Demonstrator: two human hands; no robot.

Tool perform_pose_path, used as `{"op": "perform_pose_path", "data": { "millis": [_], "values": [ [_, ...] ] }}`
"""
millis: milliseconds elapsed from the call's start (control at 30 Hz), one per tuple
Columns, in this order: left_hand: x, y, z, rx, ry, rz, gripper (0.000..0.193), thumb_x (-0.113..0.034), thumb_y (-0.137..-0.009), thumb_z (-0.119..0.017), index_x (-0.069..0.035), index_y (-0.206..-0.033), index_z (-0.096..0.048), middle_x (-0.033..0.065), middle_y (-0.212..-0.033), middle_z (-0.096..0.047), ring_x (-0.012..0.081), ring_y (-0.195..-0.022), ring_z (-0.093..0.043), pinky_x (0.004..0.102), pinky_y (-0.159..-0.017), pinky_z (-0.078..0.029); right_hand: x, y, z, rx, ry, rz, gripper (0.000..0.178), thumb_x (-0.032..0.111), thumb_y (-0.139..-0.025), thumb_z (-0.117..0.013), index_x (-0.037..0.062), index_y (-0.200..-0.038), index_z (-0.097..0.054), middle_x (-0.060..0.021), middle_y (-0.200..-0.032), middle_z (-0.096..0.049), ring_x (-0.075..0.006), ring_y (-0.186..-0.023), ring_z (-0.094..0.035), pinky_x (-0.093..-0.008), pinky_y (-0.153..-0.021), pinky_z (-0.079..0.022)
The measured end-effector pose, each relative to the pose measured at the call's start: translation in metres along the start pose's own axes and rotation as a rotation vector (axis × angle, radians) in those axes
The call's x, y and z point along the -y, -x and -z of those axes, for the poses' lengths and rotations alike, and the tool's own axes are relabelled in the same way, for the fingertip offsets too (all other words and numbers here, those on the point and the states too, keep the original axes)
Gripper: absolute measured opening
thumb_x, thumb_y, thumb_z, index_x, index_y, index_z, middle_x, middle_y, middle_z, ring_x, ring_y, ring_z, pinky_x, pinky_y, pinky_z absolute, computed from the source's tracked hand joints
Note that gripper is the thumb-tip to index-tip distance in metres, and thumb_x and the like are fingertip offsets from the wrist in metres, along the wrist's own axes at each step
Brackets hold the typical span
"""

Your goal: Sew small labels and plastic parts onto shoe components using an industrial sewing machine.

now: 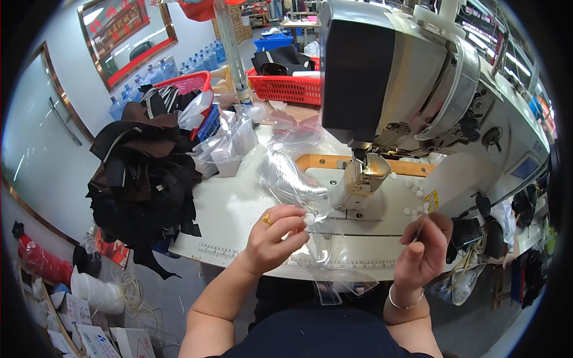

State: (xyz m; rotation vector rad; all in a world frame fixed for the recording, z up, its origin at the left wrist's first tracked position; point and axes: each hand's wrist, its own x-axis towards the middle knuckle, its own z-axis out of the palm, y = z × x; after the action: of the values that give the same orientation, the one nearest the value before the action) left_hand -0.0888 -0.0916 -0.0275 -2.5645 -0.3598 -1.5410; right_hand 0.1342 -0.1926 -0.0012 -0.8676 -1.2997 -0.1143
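The head view looks down and forward from the wearer's head through a wide fisheye, close above the left hand (273, 241) and right hand (422, 256); sewing machine (412, 71) near right, glass door (45, 143) far left.

There are two bare hands (271, 240), one sewing machine (412, 65), two red baskets (286, 89), one ring (267, 219), one bracelet (407, 305), and perhaps nine loose white discs (407, 211) right of the needle, too tiny to count surely.

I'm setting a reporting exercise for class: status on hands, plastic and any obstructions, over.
Left hand pinching white disc; right hand pinching thin item, kind unclear. Clear plastic between hands, draped over near side of table. Sewing machine beyond; nothing plainly blocking.
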Motion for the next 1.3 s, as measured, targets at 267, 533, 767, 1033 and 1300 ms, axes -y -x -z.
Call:
{"op": "perform_pose_path", "data": {
  "millis": [267, 533, 767, 1033, 1300],
  "values": [
    [-0.005, 0.018, 0.002, -0.061, -0.025, -0.181, 0.018, 0.004, -0.061, -0.065, -0.005, -0.075, -0.060, 0.0057, -0.088, -0.056, 0.0212, -0.084, -0.059, 0.0350, -0.073, -0.055, -0.009, 0.020, -0.034, 0.580, 0.081, -0.196, 0.027, 0.010, -0.073, -0.071, 0.0044, -0.099, -0.064, -0.0069, -0.087, -0.056, -0.0195, -0.067, -0.058, -0.0286, -0.056, -0.048],
    [-0.008, 0.021, 0.001, -0.058, 0.054, -0.132, 0.026, 0.011, -0.063, -0.069, -0.007, -0.078, -0.059, 0.0057, -0.090, -0.053, 0.0200, -0.084, -0.057, 0.0368, -0.075, -0.056, -0.010, 0.018, -0.047, 0.647, 0.081, -0.091, 0.027, 0.015, -0.074, -0.070, 0.0055, -0.098, -0.064, -0.0067, -0.085, -0.056, -0.0189, -0.064, -0.058, -0.0289, -0.053, -0.047],
    [-0.004, 0.025, -0.001, -0.076, 0.177, -0.102, 0.028, 0.013, -0.063, -0.070, -0.006, -0.078, -0.057, 0.0066, -0.089, -0.053, 0.0200, -0.082, -0.057, 0.0371, -0.076, -0.057, -0.017, 0.005, -0.046, 0.810, -0.105, -0.229, 0.021, 0.016, -0.075, -0.070, 0.0070, -0.093, -0.065, -0.0070, -0.083, -0.057, -0.0194, -0.064, -0.057, -0.0278, -0.055, -0.047],
    [-0.005, 0.030, -0.007, -0.102, 0.259, -0.091, 0.019, 0.011, -0.063, -0.067, -0.002, -0.072, -0.057, 0.0086, -0.087, -0.056, 0.0235, -0.081, -0.060, 0.0385, -0.077, -0.057, -0.026, 0.010, -0.043, 0.725, -0.236, -0.324, 0.018, 0.011, -0.075, -0.070, 0.0034, -0.091, -0.064, -0.0074, -0.083, -0.058, -0.0183, -0.069, -0.057, -0.0269, -0.060, -0.046],
    [-0.003, 0.032, -0.012, -0.114, 0.247, -0.098, 0.019, 0.011, -0.062, -0.067, -0.003, -0.072, -0.057, 0.0085, -0.087, -0.056, 0.0236, -0.081, -0.060, 0.0378, -0.077, -0.057, -0.028, 0.010, -0.038, 0.833, -0.106, -0.218, 0.022, 0.010, -0.075, -0.070, 0.0030, -0.094, -0.063, -0.0070, -0.084, -0.058, -0.0169, -0.069, -0.057, -0.0256, -0.058, -0.046]
  ]
}}
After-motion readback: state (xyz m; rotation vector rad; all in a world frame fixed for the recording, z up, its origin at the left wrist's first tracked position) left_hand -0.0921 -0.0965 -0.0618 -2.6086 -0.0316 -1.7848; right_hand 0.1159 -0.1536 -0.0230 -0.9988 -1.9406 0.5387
